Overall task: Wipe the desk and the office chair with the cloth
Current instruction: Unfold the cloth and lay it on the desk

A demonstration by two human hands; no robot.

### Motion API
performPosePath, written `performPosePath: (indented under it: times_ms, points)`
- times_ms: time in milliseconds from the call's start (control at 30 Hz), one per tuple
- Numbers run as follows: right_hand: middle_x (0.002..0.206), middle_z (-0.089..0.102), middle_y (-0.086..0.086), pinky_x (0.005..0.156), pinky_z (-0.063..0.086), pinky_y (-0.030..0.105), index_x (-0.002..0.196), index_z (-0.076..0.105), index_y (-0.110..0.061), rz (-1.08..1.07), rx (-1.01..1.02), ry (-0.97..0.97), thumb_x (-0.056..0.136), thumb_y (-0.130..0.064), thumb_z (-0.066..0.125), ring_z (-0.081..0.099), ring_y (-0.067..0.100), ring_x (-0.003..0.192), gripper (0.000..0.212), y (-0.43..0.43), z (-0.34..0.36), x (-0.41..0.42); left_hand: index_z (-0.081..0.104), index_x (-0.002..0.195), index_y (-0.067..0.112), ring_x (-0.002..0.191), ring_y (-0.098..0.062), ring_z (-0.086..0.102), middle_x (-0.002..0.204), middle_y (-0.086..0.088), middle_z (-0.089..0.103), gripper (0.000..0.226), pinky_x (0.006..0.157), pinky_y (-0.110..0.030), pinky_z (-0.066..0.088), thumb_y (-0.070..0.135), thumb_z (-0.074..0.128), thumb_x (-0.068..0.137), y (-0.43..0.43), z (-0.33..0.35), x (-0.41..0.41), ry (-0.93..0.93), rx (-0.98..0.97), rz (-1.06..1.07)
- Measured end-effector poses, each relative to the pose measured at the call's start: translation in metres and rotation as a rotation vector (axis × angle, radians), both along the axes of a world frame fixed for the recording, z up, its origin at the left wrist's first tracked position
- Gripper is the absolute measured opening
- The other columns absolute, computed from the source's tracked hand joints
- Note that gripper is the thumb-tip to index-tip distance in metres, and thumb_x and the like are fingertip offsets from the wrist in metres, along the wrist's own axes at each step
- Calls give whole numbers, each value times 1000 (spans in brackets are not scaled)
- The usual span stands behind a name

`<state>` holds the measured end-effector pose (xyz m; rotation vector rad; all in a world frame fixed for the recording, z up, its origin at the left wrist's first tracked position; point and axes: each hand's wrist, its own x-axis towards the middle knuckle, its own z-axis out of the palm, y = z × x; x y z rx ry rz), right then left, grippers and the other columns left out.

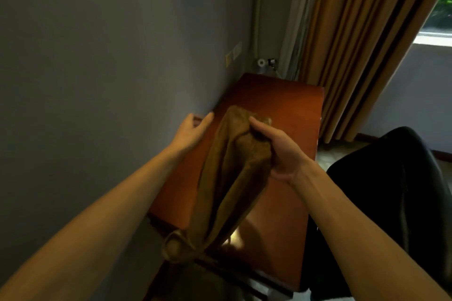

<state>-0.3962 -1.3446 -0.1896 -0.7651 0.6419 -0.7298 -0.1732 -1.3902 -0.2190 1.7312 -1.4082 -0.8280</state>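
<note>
A long brown cloth (227, 178) hangs in the air above the reddish-brown wooden desk (288, 115), its lower end drooping past the desk's near edge. My right hand (276, 151) grips the cloth's bunched upper end, thumb on top. My left hand (193, 132) reaches out beside the cloth near the wall, fingers straight and spread, holding nothing. The black office chair (391, 178) stands to the right of the desk, its seat partly hidden by my right forearm.
A grey wall with sockets (233, 54) runs along the desk's left side. Tan curtains (354, 44) hang behind the desk's far end, beside a window. A small white and black object (266, 63) sits past the far desk edge.
</note>
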Motion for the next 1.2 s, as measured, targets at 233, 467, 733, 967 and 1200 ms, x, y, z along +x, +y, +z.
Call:
performPosePath:
  times_ms: [233,467,733,967,1200]
  points:
    - [93,65,11,86,49,38,104,67,-5,-76,73,-94,82,-33,70,64,24,84,36,-45,6,-22,66,108,7,83,-25,64,90,-11,67,95,89,-39,50,92,33,83,7,-109,-11,673,744,-336]
    - [105,67,16,95,55,45,107,67,-6,-86,30,162,73,-22,87,67,31,99,42,-95,-17,-82,77,107,19,106,-25,70,119,-9,72,32,97,-43,53,45,62,96,-44,-96,-27,532,637,-379]
    - [78,77,9,53,57,29,114,64,-4,-123,177,946,106,-26,56,75,20,66,24,-113,-72,-121,65,93,12,76,-19,69,85,-9,70,28,73,-30,55,37,57,104,-131,-11,5,269,427,-384]
    - [125,71,16,83,61,51,130,63,-12,-361,211,342,86,-26,76,71,36,112,48,-131,-72,-112,75,96,12,82,-18,75,93,-8,77,20,68,-30,61,28,64,99,-174,34,34,512,379,-369]
    - [123,70,25,77,65,38,131,63,-1,-444,200,193,79,-3,73,73,32,98,53,-156,-69,-88,72,106,21,59,-14,52,58,-1,45,14,71,-29,47,28,65,97,-209,37,49,704,393,-253]
